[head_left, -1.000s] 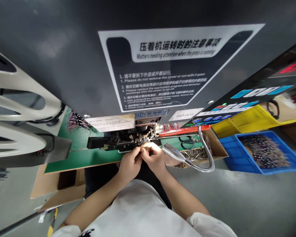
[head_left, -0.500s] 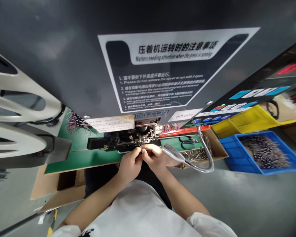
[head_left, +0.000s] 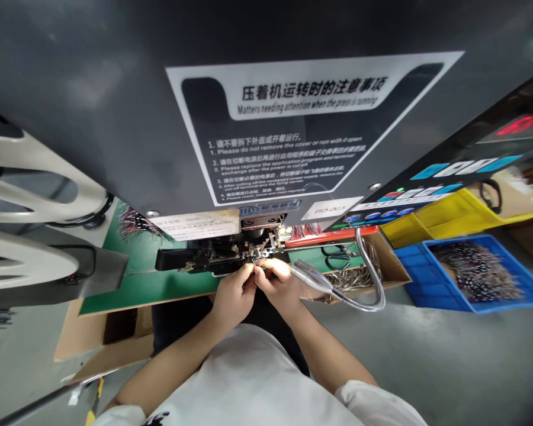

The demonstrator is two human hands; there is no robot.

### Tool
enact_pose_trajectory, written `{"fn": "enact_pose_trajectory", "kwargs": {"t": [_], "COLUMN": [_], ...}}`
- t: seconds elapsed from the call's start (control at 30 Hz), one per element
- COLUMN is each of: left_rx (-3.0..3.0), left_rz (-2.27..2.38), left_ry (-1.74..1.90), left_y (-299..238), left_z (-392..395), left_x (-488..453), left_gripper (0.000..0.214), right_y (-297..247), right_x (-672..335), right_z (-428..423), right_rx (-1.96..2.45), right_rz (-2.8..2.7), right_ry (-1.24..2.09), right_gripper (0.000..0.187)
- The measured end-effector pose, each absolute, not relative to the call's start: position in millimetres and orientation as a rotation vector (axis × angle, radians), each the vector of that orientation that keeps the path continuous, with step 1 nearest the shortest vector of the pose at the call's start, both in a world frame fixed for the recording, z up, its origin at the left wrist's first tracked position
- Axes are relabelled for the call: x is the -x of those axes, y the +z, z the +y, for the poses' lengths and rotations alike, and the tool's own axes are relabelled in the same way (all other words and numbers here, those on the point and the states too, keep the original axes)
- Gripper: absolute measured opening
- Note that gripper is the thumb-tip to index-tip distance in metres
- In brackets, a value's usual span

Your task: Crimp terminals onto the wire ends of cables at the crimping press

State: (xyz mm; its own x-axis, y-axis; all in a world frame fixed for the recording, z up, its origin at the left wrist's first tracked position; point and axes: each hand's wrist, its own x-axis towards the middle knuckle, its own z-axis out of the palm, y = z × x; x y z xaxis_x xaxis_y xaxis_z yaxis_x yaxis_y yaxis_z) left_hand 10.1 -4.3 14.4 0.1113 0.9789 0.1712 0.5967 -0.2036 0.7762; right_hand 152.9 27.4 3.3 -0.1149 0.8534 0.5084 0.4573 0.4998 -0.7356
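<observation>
Crimping press (head_left: pixel 160 118) fills the top of view: dark grey housing, warning label (head_left: pixel 311 127). Green bench (head_left: pixel 160 284) runs under it, with scissors (head_left: pixel 335 257) lying on it. To the right: cardboard box (head_left: pixel 393 266) of loose wire, yellow crate (head_left: pixel 426 219), blue crate (head_left: pixel 462 296) of wire bundles. Gooseneck lamp (head_left: pixel 311 277) points at the hands. Left hand (head_left: pixel 233 293) and right hand (head_left: pixel 278 284) meet just below the crimp head (head_left: pixel 222 257), fingers (head_left: pixel 247 271) of both pinched on a thin wire (head_left: pixel 252 260). Wire sits between the fingertips, its yellow and blue ends poking forward toward the head. Long axis looks roughly front-to-back, but too small to call exactly.
</observation>
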Motion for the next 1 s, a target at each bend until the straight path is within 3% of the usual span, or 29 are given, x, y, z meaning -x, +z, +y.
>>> {"fn": "enact_pose_trajectory", "kwargs": {"t": [0.43,0.63,0.7,1.0], "left_rx": [-1.811,-1.798,-1.789,-1.797], "left_rz": [1.514,1.461,1.454,1.489], "left_ry": [0.953,0.933,0.928,0.894], "left_y": [10.1,8.9,7.9,8.7], "left_z": [-3.0,-5.7,-5.9,-5.4], "left_x": [-9.0,-5.9,-5.9,-7.8], "left_gripper": [0.011,0.010,0.010,0.010], "right_y": [6.5,5.6,5.1,9.2], "right_x": [-147.7,-143.9,-143.0,-146.3], "right_z": [25.1,21.0,20.2,23.3], "right_rx": [1.248,1.368,1.373,1.138], "right_rz": [-1.644,-1.512,-1.478,-1.580], "right_ry": [0.609,0.852,0.891,0.783], "right_gripper": [0.009,0.024,0.021,0.018]}}
